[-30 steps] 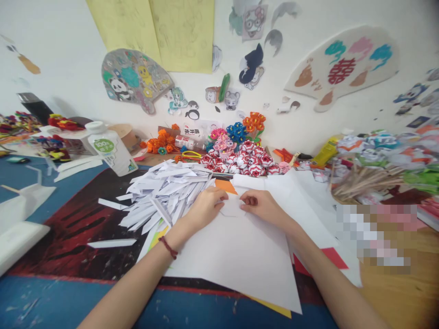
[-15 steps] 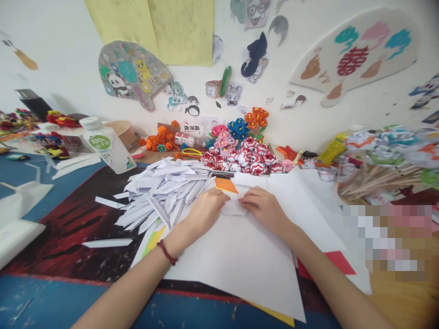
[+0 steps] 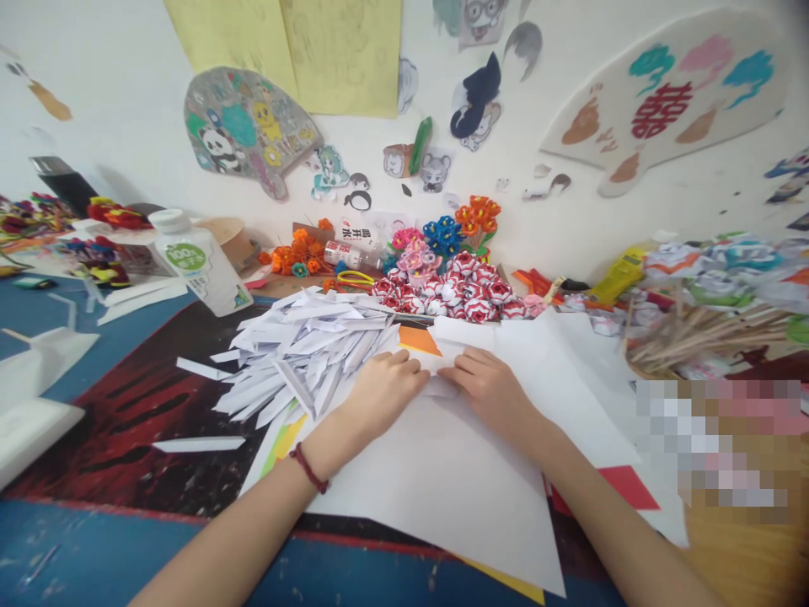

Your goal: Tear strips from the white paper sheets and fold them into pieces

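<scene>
A small piece of white paper [image 3: 441, 387] lies between my two hands, over a large white sheet [image 3: 436, 480]. My left hand [image 3: 393, 384], with a dark red cord bracelet on the wrist, has its fingers closed on the paper's left side. On the other side, my right hand [image 3: 484, 384] pinches the right part of the same piece. The hands cover most of it, so its folds are hard to make out. To the left rests a large heap of folded white paper strips [image 3: 303, 346]. An orange paper piece [image 3: 420, 340] sits just beyond my fingers.
A white bottle [image 3: 199, 265] stands at the back left. Red-and-white paper flowers [image 3: 468, 291] line the wall side, beside a clear bottle [image 3: 350, 255]. Wooden sticks [image 3: 695, 337] lie at the right. One folded strip [image 3: 199, 444] lies apart on the dark mat [image 3: 126, 421].
My hands have closed further over the small paper, and less of it shows between them. The view has shifted slightly.
</scene>
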Demonstrator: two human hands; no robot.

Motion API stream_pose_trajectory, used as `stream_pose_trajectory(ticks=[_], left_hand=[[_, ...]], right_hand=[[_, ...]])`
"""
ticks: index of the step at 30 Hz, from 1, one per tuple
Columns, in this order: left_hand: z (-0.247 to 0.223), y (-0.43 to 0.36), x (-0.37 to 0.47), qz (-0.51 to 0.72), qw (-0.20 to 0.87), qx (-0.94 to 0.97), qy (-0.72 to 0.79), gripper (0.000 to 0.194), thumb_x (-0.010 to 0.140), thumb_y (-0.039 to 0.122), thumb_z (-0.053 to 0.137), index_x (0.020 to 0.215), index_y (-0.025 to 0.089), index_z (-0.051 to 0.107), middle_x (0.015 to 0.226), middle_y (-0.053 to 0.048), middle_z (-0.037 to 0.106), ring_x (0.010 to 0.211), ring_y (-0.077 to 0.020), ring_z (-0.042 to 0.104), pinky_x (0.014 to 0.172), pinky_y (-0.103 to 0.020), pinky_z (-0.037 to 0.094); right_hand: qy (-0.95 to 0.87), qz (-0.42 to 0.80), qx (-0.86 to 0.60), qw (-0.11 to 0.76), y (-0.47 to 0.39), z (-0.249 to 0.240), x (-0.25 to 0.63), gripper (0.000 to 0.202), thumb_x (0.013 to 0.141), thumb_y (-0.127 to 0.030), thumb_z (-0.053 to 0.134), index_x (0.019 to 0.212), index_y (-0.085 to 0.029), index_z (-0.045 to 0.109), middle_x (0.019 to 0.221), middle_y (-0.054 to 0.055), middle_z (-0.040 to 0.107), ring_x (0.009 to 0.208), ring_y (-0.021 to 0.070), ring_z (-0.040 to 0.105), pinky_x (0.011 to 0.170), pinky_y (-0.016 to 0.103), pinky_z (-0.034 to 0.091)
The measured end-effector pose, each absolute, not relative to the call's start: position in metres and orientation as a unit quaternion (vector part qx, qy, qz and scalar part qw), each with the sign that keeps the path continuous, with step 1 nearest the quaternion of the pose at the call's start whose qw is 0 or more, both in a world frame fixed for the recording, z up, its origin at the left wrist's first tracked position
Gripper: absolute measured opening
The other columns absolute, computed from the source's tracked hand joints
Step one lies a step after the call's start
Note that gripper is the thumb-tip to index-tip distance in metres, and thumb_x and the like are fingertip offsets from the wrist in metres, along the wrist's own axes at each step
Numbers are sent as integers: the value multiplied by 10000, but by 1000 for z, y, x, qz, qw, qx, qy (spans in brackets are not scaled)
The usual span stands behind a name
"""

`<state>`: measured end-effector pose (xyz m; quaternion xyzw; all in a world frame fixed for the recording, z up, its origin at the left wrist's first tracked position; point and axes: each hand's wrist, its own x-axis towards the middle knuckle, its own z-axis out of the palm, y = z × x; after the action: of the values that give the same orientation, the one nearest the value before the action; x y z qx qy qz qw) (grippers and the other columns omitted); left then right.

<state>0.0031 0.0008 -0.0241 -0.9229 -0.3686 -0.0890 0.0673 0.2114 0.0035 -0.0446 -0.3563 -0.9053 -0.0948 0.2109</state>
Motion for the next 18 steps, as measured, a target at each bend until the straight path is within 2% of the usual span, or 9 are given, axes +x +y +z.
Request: stream_pose_trajectory(ticks=[3, 6, 13, 18], left_hand=[[-25, 1, 3, -88, 84, -926, -357, 107, 890, 175, 523, 940, 150, 615, 790, -51, 629, 764, -183, 553, 612, -289, 399], [-26, 1, 3, -85, 90, -930, -345, 138, 900, 173, 503, 991, 142, 602, 795, -56, 624, 768, -189, 552, 616, -291, 406], [-24, 1, 4, -61, 81, -937, -335, 86, 886, 165, 526, 889, 144, 609, 783, -55, 622, 770, -196, 562, 621, -308, 413], [-22, 0, 4, -51, 82, -938, -332, 80, 879, 151, 535, 867, 134, 612, 783, -65, 622, 775, -196, 565, 617, -314, 415]], right_hand=[[-910, -116, -349, 190, 2, -42, 210, 250, 933, -123, 426, 1014, -122, 663, 787, 79, 607, 780, 199, 511, 727, 325, 394], [-914, -141, -336, 178, 2, -42, 208, 236, 934, -127, 434, 976, -113, 666, 764, 77, 598, 775, 203, 504, 714, 327, 381], [-918, -200, -300, 162, 2, -42, 206, 238, 928, -99, 432, 875, -112, 664, 722, 71, 578, 732, 202, 478, 658, 329, 351], [-924, -196, -287, 156, 3, -43, 206, 242, 924, -81, 428, 841, -122, 651, 715, 75, 570, 733, 206, 473, 651, 335, 352]])
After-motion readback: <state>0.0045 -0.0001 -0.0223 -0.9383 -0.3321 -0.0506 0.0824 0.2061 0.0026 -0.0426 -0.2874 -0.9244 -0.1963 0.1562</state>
